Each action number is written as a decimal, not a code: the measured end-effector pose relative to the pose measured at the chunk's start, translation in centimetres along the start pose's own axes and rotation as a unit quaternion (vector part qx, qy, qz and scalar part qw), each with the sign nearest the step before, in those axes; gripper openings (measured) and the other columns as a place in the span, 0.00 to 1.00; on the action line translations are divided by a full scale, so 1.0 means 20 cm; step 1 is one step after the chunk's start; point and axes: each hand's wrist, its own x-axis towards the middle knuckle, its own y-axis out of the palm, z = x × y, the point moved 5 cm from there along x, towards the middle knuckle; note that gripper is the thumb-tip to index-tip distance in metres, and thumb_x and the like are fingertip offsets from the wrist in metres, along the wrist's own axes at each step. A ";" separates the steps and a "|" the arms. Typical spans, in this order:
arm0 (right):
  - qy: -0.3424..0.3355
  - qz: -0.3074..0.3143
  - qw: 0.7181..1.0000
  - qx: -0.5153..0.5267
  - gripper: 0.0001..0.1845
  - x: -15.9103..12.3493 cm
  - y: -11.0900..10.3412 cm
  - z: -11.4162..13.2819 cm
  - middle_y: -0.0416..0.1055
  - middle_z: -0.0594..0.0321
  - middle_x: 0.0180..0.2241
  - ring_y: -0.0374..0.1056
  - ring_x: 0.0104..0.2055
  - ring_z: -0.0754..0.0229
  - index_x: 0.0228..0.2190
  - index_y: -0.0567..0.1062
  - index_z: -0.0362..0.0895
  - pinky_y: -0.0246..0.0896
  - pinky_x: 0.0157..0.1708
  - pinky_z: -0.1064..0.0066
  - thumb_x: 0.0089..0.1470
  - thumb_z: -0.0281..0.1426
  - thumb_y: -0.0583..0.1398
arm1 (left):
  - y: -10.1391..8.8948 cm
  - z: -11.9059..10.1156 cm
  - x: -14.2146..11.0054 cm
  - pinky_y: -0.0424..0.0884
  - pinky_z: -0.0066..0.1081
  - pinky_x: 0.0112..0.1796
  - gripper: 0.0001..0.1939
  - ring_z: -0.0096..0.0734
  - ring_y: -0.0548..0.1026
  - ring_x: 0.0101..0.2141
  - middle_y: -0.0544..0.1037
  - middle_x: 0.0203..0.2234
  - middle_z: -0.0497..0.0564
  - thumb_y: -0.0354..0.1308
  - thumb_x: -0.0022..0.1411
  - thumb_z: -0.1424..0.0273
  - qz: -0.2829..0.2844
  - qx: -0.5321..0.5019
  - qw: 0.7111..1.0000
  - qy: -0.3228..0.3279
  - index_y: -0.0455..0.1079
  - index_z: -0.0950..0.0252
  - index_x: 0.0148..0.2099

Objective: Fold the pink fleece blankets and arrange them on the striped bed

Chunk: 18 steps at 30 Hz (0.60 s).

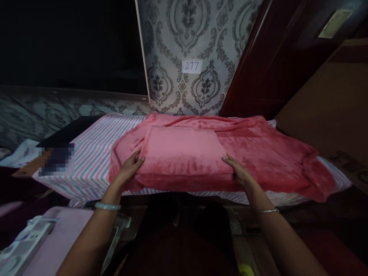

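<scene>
Folded bundle: in the head view, a thick, flat-topped bundle of soft pink plush fabric (184,151) is seen lying near the front edge, on the left part of a spread rose-red plush blanket (258,161).
Left hand: the bundle's left side is held by the left hand (129,167), with the thumb over the upper edge and the fingers at the side.
Right hand: the opposite side is held by the right hand (238,168), with the thumb tip on the edge; its lower fingers are largely hidden, and how firmly either side is pressed cannot be told.
Striped cloth: the blanket is laid over a pink, grey and white striped cloth (97,149), left exposed mainly at the left.
Handling in hand: the bundle appears to be steadied or squared between both hands.
Care called for: for any shift or lift, even support from both sides would be needed, as the loose layers could slump or the blanket beneath could be dragged into wrinkles.
</scene>
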 end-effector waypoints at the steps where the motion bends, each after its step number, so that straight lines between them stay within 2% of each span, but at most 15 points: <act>1: -0.004 0.008 1.000 0.025 0.38 -0.01 0.01 0.01 0.71 0.60 0.60 0.65 0.63 0.47 0.61 0.69 0.54 0.62 0.61 0.53 0.48 0.43 0.67 | 0.00 0.00 0.00 0.70 0.44 0.56 0.41 0.52 0.74 0.55 0.76 0.56 0.62 0.56 0.59 0.51 0.000 0.006 1.000 -0.002 0.60 0.68 0.69; 4: -0.004 0.012 0.997 0.070 0.36 -0.02 0.04 0.03 0.74 0.61 0.56 0.70 0.58 0.49 0.57 0.71 0.55 0.68 0.56 0.55 0.46 0.39 0.68 | -0.02 -0.03 -0.01 0.70 0.49 0.55 0.42 0.56 0.74 0.54 0.75 0.56 0.67 0.53 0.60 0.52 -0.030 0.071 0.997 0.018 0.58 0.73 0.70; 6: 0.001 0.003 0.996 0.086 0.36 -0.02 0.05 0.05 0.75 0.60 0.54 0.73 0.54 0.49 0.58 0.70 0.55 0.72 0.51 0.54 0.46 0.37 0.68 | -0.02 -0.13 -0.03 0.66 0.53 0.58 0.42 0.59 0.70 0.59 0.70 0.60 0.69 0.53 0.60 0.53 -0.078 0.142 0.982 0.099 0.57 0.74 0.69; 8: -0.002 -0.002 0.995 0.102 0.36 -0.02 0.08 0.09 0.77 0.60 0.52 0.75 0.50 0.49 0.59 0.69 0.54 0.74 0.47 0.54 0.47 0.36 0.67 | 0.05 -0.29 -0.09 0.59 0.55 0.63 0.40 0.59 0.64 0.63 0.65 0.64 0.67 0.55 0.61 0.54 -0.100 0.194 0.951 0.218 0.57 0.71 0.69; 10: -0.024 0.005 0.992 0.122 0.35 -0.02 0.13 0.15 0.78 0.60 0.50 0.76 0.48 0.49 0.58 0.69 0.53 0.76 0.44 0.55 0.47 0.35 0.66 | 0.21 -0.45 -0.16 0.55 0.53 0.65 0.39 0.55 0.59 0.67 0.62 0.67 0.65 0.56 0.62 0.55 -0.056 0.214 0.923 0.316 0.55 0.68 0.70; 12: -0.057 0.013 0.988 0.141 0.34 -0.01 0.17 0.22 0.78 0.60 0.49 0.76 0.48 0.49 0.57 0.70 0.52 0.76 0.43 0.58 0.47 0.34 0.66 | 0.42 -0.61 -0.22 0.54 0.51 0.66 0.43 0.53 0.55 0.69 0.56 0.70 0.65 0.60 0.60 0.57 0.023 0.228 0.899 0.373 0.51 0.66 0.72; 15: -0.081 -0.004 0.986 0.148 0.33 0.00 0.20 0.29 0.77 0.60 0.52 0.74 0.52 0.50 0.56 0.71 0.51 0.76 0.44 0.61 0.46 0.33 0.67 | 0.71 -0.82 -0.28 0.55 0.53 0.64 0.52 0.59 0.52 0.69 0.49 0.71 0.69 0.67 0.54 0.55 0.082 0.254 0.885 0.381 0.47 0.67 0.73; 16: -0.082 -0.012 0.986 0.148 0.34 0.00 0.20 0.31 0.76 0.61 0.53 0.73 0.53 0.50 0.55 0.71 0.51 0.76 0.44 0.62 0.46 0.33 0.68 | 0.79 -0.88 -0.30 0.58 0.54 0.63 0.53 0.60 0.55 0.68 0.50 0.71 0.70 0.68 0.54 0.54 0.083 0.262 0.884 0.378 0.46 0.68 0.73; 18: -0.081 -0.020 0.985 0.148 0.34 0.01 0.19 0.32 0.74 0.61 0.55 0.72 0.55 0.50 0.55 0.71 0.52 0.76 0.44 0.63 0.45 0.33 0.68 | 0.89 -0.98 -0.31 0.65 0.53 0.57 0.50 0.60 0.63 0.62 0.58 0.67 0.71 0.66 0.57 0.56 0.068 0.282 0.884 0.365 0.46 0.70 0.72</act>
